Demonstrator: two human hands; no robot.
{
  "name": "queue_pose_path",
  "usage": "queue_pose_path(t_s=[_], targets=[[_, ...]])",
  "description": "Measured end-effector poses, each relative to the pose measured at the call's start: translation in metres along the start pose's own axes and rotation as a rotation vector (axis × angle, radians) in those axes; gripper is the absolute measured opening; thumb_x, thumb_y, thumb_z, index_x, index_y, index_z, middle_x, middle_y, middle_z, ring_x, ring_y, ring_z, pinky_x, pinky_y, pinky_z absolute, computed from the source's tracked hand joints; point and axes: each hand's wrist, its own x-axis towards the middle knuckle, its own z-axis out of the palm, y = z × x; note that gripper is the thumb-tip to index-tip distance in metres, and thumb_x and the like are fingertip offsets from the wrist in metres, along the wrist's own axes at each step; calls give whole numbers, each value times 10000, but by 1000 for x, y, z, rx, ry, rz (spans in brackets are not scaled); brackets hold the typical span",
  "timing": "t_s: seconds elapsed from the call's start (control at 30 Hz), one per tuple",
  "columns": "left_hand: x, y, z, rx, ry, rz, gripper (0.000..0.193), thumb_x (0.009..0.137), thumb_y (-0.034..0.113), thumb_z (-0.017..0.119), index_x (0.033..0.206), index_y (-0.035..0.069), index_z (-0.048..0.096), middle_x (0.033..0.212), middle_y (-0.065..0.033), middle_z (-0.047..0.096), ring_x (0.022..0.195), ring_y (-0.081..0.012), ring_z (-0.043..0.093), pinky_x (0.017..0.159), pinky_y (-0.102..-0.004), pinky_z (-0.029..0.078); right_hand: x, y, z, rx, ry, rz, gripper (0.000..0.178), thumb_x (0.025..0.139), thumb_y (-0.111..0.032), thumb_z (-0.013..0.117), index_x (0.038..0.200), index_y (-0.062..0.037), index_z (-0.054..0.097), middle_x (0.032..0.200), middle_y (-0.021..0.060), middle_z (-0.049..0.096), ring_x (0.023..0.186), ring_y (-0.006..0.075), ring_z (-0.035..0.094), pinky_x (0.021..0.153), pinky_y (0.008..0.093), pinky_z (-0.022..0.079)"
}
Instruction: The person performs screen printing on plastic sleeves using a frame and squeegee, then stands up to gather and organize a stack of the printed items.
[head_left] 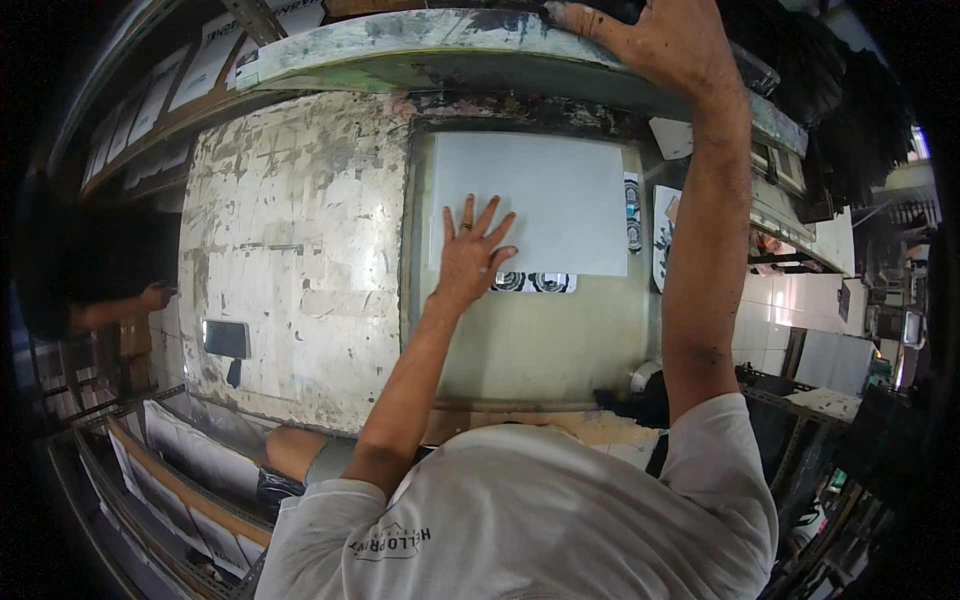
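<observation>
My left hand (472,255) lies flat with spread fingers on a large white translucent sheet (560,190). The sheet rests on a pale greenish panel (540,350) set into a worktable. Strips printed with dark round designs (550,282) stick out from under its near and right edges. My right hand (665,40) reaches up to a paint-stained ledge (420,42) at the far side. Its thumb is stretched out to the left along the ledge; the other fingers are cut off by the picture's top edge, and I see nothing held.
A stained, scraped board (290,250) covers the table's left part, with a phone (226,339) near its front left. Racks with boxes (205,70) stand at far left. Another person's hand (157,297) shows at left. Dark cloths (860,110) hang at upper right.
</observation>
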Motion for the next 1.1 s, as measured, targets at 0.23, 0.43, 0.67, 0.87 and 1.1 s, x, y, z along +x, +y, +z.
queue_pose_path(t_s=[0.23,0.43,0.67,0.87,1.1], targets=[[-13,2,-83,-758,690,-313,793,884,60,681,1579,33,300,1344,-140,598,1185,-234,600,1015,-356,452,-45,-2,15,-98,98,-179,482,776,-355,827,1192,-124,751,1004,125,765,873,250,738,814,362,559],[-66,-26,-126,-1142,882,-445,1100,652,-81,809,1579,9,224,1379,-148,553,1197,-251,590,1041,-365,474,-149,-45,40,75,1,-87,514,693,-157,809,1202,-180,748,809,119,667,713,283,650,673,389,528],[-161,-53,-61,-764,653,-591,1067,520,117,973,1440,-50,459,1349,-126,572,1236,-252,545,1069,-391,444,-229,-39,119,378,-478,357,526,756,-197,803,1273,-180,707,918,116,668,805,288,633,781,417,490],[-177,-71,-40,-149,517,-529,1051,494,411,962,1371,5,548,1468,-175,436,1349,-380,369,1099,-506,350,-264,-27,170,59,-597,202,815,689,-130,818,1449,-186,529,1140,115,574,1108,278,517,1009,485,302],[-173,-68,-43,-221,556,-585,986,525,464,938,1350,50,590,1520,-184,350,1369,-378,331,1114,-503,335,-176,70,239,-23,-309,100,802,623,-176,787,1397,-167,577,1118,111,553,1102,300,505,984,500,318]])
